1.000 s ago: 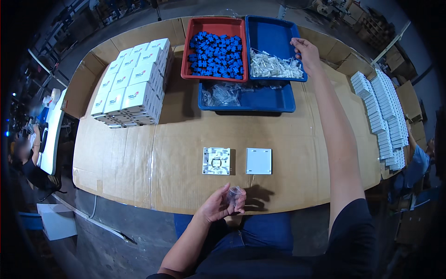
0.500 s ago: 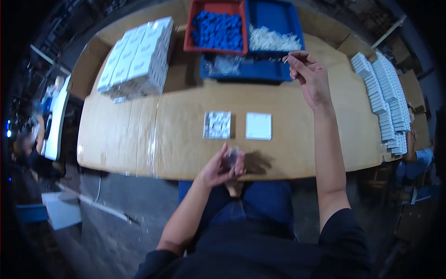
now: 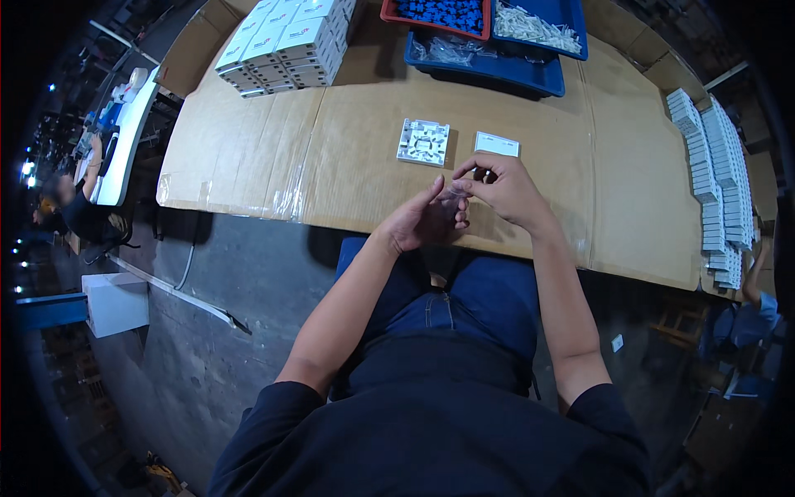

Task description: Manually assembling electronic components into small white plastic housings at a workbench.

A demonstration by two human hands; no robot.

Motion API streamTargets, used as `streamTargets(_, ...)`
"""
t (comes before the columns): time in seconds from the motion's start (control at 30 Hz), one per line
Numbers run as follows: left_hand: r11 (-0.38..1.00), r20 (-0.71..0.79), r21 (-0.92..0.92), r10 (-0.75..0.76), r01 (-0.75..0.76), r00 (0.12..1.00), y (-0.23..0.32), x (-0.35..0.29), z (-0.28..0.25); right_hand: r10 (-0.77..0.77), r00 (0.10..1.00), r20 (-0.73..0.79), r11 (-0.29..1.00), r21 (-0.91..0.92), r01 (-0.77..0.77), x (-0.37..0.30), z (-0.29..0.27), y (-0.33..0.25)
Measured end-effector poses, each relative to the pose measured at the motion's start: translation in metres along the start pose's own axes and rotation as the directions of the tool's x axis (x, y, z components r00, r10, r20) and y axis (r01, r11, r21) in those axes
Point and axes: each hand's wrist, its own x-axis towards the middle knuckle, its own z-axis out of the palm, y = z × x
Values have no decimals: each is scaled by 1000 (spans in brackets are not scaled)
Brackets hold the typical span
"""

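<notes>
My left hand (image 3: pixel 421 219) is cupped in front of the table's near edge, holding a small clear plastic bag (image 3: pixel 452 195). My right hand (image 3: pixel 507 192) meets it there, thumb and fingertips pinched at the bag's top; whatever else they hold is too small to make out. Just beyond the hands lies a square white plastic tray (image 3: pixel 423 142) with moulded clips inside. To its right is a flat white square cover (image 3: pixel 497 144), its near part hidden behind my right hand.
At the back stand stacked white boxes (image 3: pixel 290 41), a red bin (image 3: pixel 437 26) of blue parts, a blue bin (image 3: pixel 540 29) of white pieces and a blue tray (image 3: pixel 489 66) with clear bags. White stacks (image 3: pixel 714 182) line the right edge. People work at both sides.
My right hand has come back from the blue bins to my left hand, which still holds the clear bag. The view has shifted, so the table sits higher in the picture.
</notes>
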Motion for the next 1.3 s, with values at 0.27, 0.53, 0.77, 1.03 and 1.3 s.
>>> streamTargets(0.27,977,46,195,76,-84,996,-2,-2,2,-70,978,198,962,-246,118,1,-6,6)
streamTargets(0.53,982,100,152,93,-108,991,-4,-2,-6,-21,967,254,968,-237,84,-4,0,7)
streamTargets(0.77,973,67,210,79,-91,995,-5,-1,-6,148,940,306,967,-243,-73,-2,11,4)
streamTargets(1.03,988,83,140,48,-59,995,-1,1,-17,111,925,364,966,-257,-14,18,8,13)
streamTargets(1.3,990,-8,-129,-57,55,998,8,2,2,35,939,342,994,-106,2,27,-27,8)
